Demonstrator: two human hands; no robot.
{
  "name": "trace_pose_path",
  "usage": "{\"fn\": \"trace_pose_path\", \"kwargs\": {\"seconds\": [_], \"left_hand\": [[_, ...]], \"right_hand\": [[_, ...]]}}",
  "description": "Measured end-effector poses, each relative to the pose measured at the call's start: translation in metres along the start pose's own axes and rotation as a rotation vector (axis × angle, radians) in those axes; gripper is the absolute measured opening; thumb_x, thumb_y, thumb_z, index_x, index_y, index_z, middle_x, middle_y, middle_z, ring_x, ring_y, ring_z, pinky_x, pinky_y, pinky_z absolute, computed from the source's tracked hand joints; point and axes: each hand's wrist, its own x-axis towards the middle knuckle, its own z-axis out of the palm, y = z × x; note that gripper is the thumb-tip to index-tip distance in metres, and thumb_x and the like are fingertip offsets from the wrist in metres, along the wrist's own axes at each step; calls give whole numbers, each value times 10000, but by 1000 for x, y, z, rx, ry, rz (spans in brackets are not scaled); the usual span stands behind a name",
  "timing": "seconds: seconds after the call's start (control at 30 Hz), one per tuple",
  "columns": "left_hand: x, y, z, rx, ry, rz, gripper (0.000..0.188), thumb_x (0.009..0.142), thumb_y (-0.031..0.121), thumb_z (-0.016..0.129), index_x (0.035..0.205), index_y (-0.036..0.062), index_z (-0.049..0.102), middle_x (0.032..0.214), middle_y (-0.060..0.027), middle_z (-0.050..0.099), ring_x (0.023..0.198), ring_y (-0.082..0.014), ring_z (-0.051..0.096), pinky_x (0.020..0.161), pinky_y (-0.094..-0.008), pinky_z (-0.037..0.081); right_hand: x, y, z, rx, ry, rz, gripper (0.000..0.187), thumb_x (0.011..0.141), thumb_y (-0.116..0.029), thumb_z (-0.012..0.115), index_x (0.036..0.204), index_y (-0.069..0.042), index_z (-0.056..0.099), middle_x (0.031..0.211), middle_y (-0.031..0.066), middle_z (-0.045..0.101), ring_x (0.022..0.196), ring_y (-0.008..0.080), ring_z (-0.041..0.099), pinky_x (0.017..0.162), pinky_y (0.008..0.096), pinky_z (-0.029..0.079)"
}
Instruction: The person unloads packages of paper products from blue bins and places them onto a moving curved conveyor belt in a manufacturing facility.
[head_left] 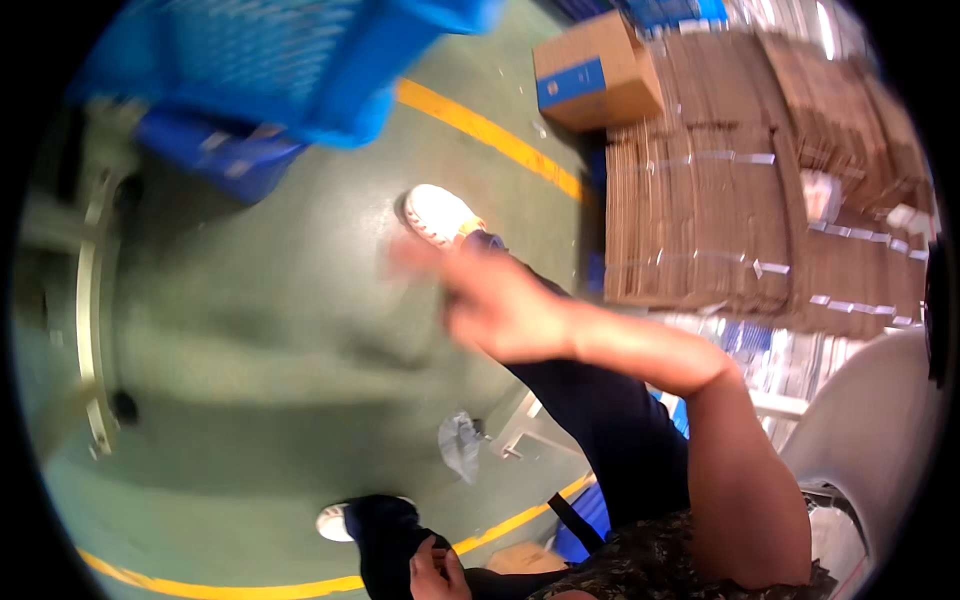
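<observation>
My right hand [505,308] reaches across the middle of the view, blurred by motion. At least one finger stretches out toward the upper left, and nothing shows in its grasp. Low in the view, my left hand [437,573] hangs beside my dark trouser leg, its fingers slightly apart and no object visible in them. Both hands are away from the surrounding goods. Past my right hand's fingers is one of my white shoes [438,214], planted on the green floor [270,320].
A blue plastic crate [345,75] hangs over the upper left, near a pale wheeled frame [88,330]. Strapped stacks of flat cardboard [700,215] fill the right, with a cardboard box [597,75] beside them. A crumpled plastic bag [460,447] lies near a white metal frame [540,430].
</observation>
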Motion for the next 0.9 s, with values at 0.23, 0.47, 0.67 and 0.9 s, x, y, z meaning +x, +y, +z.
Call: {"fn": "trace_pose_path", "kwargs": {"seconds": [0.23, 0.47, 0.67, 0.9], "left_hand": [[86, -67, -36, 305, 64, 60, 342, 943, 308, 681, 1209, 102, 618, 927, -147, 643, 843, -325, 626, 759, -438, 529], [218, -9, -2, 322, -56, -196, 353, 912, 250, 686, 1223, 98, 618, 924, -119, 631, 833, -290, 624, 742, -435, 522], [327, 149, 42, 320, -52, -199, 343, 904, 192, 662, 1229, 93, 620, 970, -132, 635, 857, -312, 633, 768, -444, 526], [344, 341, 30, 370, -34, -228, 344, 894, 125, 635, 1236, 88, 623, 1023, -147, 640, 885, -337, 643, 798, -454, 531]], "right_hand": [[-121, -20, 25, 675, -944, -79, 313, 939, -230, 598, 1221, -95, 622, 973, 179, 704, 930, 385, 671, 795, 514, 526], [-102, 38, -57, 489, -623, 144, 244, 839, -167, 574, 972, -65, 752, 943, 164, 732, 967, 346, 707, 793, 490, 569], [-13, 121, -126, 402, -682, -27, 321, 877, -246, 582, 1120, -70, 697, 1020, 184, 717, 987, 379, 681, 818, 500, 540], [103, 223, -193, 62, -483, 66, 200, 950, -193, 527, 1045, -66, 649, 939, 138, 719, 946, 350, 693, 774, 483, 549]]}}
